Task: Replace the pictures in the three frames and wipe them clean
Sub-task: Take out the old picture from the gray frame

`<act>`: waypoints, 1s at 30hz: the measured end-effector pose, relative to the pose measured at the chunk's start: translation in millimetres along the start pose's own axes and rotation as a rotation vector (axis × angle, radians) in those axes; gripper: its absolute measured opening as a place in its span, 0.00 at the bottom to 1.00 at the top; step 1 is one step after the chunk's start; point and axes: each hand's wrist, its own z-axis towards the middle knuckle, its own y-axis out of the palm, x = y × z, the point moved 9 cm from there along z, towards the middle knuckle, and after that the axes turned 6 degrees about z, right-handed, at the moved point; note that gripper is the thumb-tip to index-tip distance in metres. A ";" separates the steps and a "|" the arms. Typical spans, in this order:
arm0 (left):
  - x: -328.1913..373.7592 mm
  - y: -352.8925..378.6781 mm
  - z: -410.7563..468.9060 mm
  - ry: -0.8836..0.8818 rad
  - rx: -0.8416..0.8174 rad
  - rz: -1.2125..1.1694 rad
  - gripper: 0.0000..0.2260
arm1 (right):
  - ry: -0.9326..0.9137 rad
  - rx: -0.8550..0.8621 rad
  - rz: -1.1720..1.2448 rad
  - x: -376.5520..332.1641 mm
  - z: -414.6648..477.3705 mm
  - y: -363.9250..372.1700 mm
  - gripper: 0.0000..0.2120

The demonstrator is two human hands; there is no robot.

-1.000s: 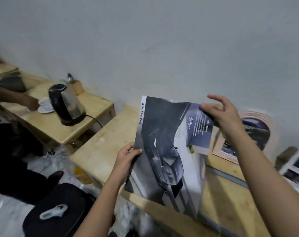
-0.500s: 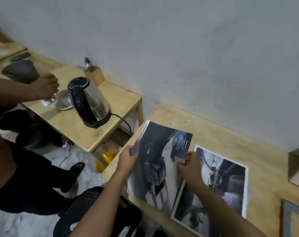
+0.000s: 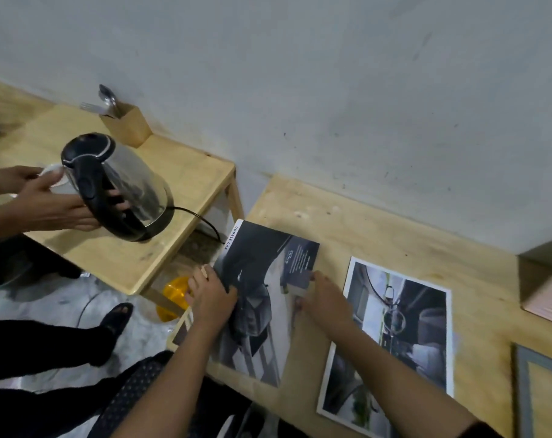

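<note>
My left hand (image 3: 213, 298) curls its fingers (image 3: 202, 275) round the left edge of the car picture (image 3: 262, 311), thumb lying on the printed face. My right hand (image 3: 327, 300) pinches the opposite edge, beside a dark blue text panel; how far those fingers reach beneath is hidden. A white strip along the picture's left edge reads "DOUBLE CAB" in capitals, running up the strip. The small white lines on the blue panel are too fine to read.

The picture sits low over the left end of the wooden table (image 3: 347, 222). Its long axis runs away from me toward the wall, leaning a little left, and its far left corner pokes past the table's edge. The car in it points toward me.

Just to the right, a second picture (image 3: 426, 327) with a white border lies flat on the table. Its long axis runs nearly the same way.
</note>
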 end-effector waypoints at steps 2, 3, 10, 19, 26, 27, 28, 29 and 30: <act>21.7 -6.6 -6.5 0.073 0.102 -0.032 0.27 | 0.055 0.084 0.054 16.3 -6.0 -34.1 0.13; 39.3 -6.2 -12.0 0.117 0.124 -0.077 0.26 | 0.079 0.157 0.085 29.2 -12.3 -57.8 0.09; 186.0 63.2 -117.5 0.344 -0.255 -0.414 0.22 | 0.548 0.551 0.171 203.9 -122.0 -182.4 0.08; 178.9 91.3 -127.9 0.182 -0.375 -0.450 0.20 | 0.662 0.252 0.313 202.3 -149.8 -129.3 0.17; 189.0 79.5 -139.9 0.111 -0.449 -0.655 0.18 | 0.499 0.341 0.411 205.4 -160.2 -132.6 0.08; 191.5 76.1 -142.8 0.112 -0.460 -0.683 0.18 | 0.474 0.357 0.432 205.1 -163.3 -134.2 0.10; 193.9 72.4 -146.0 0.117 -0.468 -0.702 0.19 | 0.451 0.375 0.465 205.8 -167.0 -136.1 0.11; 196.3 68.8 -149.0 0.126 -0.471 -0.706 0.20 | 0.440 0.395 0.505 206.7 -171.2 -139.0 0.11; 198.5 63.2 -152.4 0.136 -0.466 -0.698 0.22 | 0.436 0.420 0.549 207.9 -175.7 -142.9 0.11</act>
